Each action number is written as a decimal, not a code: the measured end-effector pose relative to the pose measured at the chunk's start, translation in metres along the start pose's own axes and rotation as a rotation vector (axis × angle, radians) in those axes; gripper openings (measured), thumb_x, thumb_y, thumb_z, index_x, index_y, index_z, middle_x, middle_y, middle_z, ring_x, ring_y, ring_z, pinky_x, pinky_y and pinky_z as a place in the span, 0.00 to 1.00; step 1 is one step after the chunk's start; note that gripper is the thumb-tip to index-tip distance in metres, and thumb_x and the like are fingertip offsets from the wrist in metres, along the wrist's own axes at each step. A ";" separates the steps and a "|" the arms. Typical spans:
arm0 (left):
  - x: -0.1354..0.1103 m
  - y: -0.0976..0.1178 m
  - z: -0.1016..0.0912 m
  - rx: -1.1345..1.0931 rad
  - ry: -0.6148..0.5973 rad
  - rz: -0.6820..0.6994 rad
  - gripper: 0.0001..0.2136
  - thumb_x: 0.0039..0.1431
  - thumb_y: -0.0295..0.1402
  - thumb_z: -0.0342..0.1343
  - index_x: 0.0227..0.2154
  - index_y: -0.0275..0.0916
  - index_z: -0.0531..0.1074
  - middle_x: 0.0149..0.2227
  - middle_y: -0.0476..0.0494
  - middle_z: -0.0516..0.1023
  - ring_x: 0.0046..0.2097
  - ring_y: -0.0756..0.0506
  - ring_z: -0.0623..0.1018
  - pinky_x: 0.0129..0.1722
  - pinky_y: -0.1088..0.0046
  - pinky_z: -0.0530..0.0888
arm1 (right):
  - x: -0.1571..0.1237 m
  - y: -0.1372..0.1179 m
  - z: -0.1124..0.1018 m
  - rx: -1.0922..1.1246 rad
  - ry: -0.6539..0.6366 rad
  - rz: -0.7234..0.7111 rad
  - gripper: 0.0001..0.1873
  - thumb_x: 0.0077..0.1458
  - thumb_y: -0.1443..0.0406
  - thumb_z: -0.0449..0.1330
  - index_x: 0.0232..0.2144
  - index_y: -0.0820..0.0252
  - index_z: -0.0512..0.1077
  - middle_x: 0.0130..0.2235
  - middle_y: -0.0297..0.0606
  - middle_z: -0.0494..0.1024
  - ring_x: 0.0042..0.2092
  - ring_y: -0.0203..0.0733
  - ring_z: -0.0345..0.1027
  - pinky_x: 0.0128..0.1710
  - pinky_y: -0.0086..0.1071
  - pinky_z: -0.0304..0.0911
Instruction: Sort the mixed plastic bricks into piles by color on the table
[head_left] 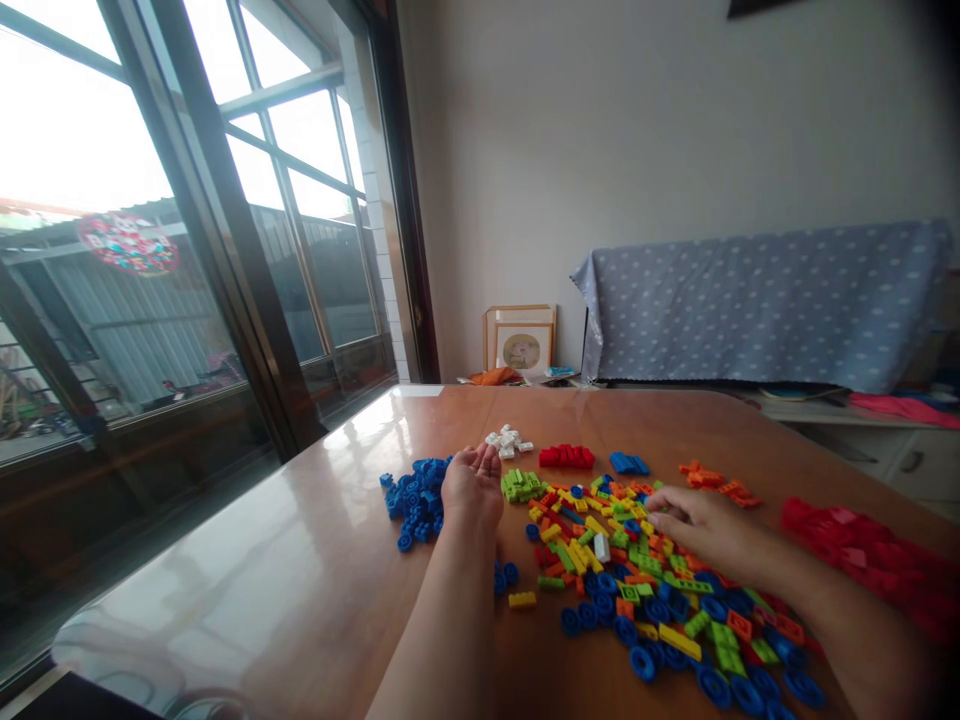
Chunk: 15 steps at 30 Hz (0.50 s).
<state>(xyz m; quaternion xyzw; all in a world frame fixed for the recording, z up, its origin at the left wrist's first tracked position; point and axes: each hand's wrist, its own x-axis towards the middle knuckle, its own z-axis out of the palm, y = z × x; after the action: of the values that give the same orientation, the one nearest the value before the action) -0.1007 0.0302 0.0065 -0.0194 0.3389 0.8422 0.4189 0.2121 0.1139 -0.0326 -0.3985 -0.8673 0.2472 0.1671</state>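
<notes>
My left hand (474,487) is turned palm up, fingers loosely curled and apart, with nothing visible in it. It hovers between a heap of blue bricks (417,498) and a small stack of lime green bricks (523,485). Just beyond its fingertips lie white bricks (510,440). Over the right edge of a mixed pile of toy bricks (592,545) reaches my right hand (681,515), its thumb and fingers bent and slightly apart. No brick shows between them. Blue wheel-like rings (643,662) lie in the near part of the pile.
Red bricks (566,457), blue bricks (628,463) and orange bricks (720,484) lie in separate groups behind the pile. A red mesh bag (862,550) rests at the right. The glossy wooden table (300,590) stands beside a glass door (300,220).
</notes>
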 end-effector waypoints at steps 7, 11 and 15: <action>-0.006 -0.007 0.001 0.213 -0.057 -0.005 0.10 0.51 0.25 0.57 0.38 0.37 0.69 0.34 0.42 0.77 0.28 0.50 0.78 0.26 0.77 0.72 | -0.002 -0.006 -0.005 -0.006 0.031 0.012 0.18 0.61 0.51 0.52 0.36 0.56 0.74 0.27 0.33 0.73 0.29 0.39 0.63 0.28 0.31 0.53; -0.010 -0.005 0.000 0.393 -0.059 0.084 0.12 0.49 0.27 0.59 0.39 0.38 0.70 0.34 0.44 0.79 0.25 0.52 0.76 0.25 0.79 0.67 | -0.004 -0.009 -0.009 -0.022 0.042 0.019 0.18 0.61 0.51 0.52 0.35 0.56 0.74 0.26 0.33 0.73 0.29 0.39 0.63 0.28 0.30 0.52; -0.023 -0.009 0.001 0.691 -0.210 0.198 0.12 0.50 0.34 0.60 0.38 0.38 0.72 0.34 0.44 0.80 0.28 0.51 0.76 0.28 0.76 0.67 | -0.005 -0.010 -0.013 -0.074 0.086 0.018 0.16 0.61 0.52 0.52 0.35 0.55 0.74 0.26 0.33 0.74 0.29 0.39 0.65 0.28 0.30 0.51</action>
<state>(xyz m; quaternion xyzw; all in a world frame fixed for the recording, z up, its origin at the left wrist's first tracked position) -0.0794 0.0187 0.0100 0.2422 0.5586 0.7121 0.3497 0.2156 0.1081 -0.0173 -0.4225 -0.8641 0.1991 0.1873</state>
